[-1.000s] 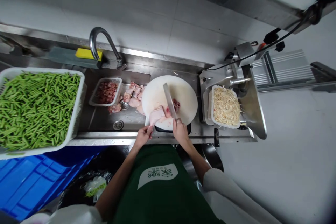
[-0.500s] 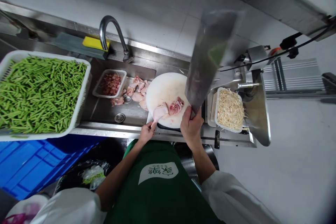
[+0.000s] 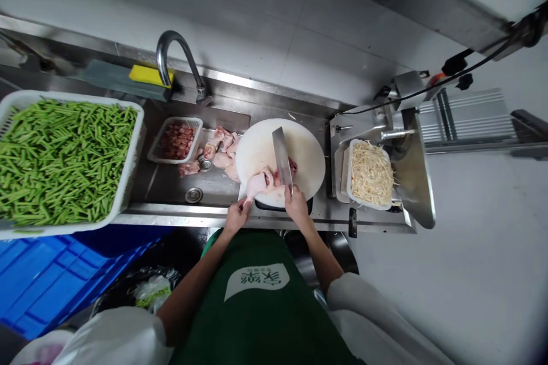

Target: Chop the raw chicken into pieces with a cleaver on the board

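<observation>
A round white cutting board [image 3: 252, 142] stands at the sink's right end. On its near left part lies a raw chicken leg [image 3: 257, 184], its thin end pinched by my left hand [image 3: 237, 215]. My right hand [image 3: 297, 205] is closed around the handle of a cleaver [image 3: 281, 157]. The broad blade is down at the board, just right of the leg and pointing away from me. Behind the blade a cut piece of chicken [image 3: 293, 167] is partly hidden. Whether the edge touches meat or board I cannot tell.
More raw chicken pieces [image 3: 222, 151] lie in the sink [image 3: 166, 182] beside a small white basket [image 3: 156, 151] of diced meat. At left sits a large basket [image 3: 136, 142] of cut green beans. A tray of bean sprouts [image 3: 371, 177] stands right. The faucet [image 3: 180, 40] arches behind.
The cleaver has come down from its raised position to the board, and my right hand moved down and left with it. My left hand keeps its hold on the chicken leg.
</observation>
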Demonstrator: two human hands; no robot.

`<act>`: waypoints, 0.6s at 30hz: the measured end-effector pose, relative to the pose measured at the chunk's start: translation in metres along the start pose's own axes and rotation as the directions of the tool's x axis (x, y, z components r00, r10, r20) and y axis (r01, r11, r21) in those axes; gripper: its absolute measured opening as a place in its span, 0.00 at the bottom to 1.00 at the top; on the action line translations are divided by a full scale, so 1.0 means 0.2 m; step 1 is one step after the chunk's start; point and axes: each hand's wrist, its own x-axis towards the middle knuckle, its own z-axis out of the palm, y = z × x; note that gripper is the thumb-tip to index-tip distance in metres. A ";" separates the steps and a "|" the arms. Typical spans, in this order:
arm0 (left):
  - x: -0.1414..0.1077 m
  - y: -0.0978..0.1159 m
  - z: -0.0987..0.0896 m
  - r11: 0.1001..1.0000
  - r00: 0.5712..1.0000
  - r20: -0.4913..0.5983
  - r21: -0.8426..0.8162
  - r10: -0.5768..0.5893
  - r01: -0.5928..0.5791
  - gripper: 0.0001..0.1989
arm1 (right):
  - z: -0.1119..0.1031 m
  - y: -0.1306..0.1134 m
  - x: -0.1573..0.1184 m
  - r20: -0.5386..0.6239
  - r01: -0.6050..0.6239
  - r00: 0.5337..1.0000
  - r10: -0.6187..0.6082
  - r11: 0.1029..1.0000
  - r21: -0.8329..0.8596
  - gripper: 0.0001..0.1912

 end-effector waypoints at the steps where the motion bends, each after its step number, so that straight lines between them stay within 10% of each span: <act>1: 0.00 -0.01 0.00 1.000 1.000 0.011 -0.011 -0.003 0.003 0.28 | 0.01 -0.03 -0.03 -0.023 0.019 1.000 -0.020 0.999 -0.042 0.19; 8: 0.00 0.00 0.05 0.968 0.992 0.044 -0.218 -0.114 0.121 0.28 | 0.18 -0.12 -0.13 0.096 0.040 0.995 -0.025 0.986 -0.163 0.18; 12: -0.01 0.03 0.05 0.981 0.997 0.067 -0.186 -0.050 0.062 0.26 | 0.09 -0.13 -0.09 0.102 0.066 0.993 -0.051 0.988 -0.141 0.18; 18: -0.03 0.06 0.04 0.989 0.997 0.057 -0.138 -0.048 0.055 0.25 | -0.15 -0.23 -0.11 -0.350 0.185 0.927 -0.135 0.976 0.113 0.26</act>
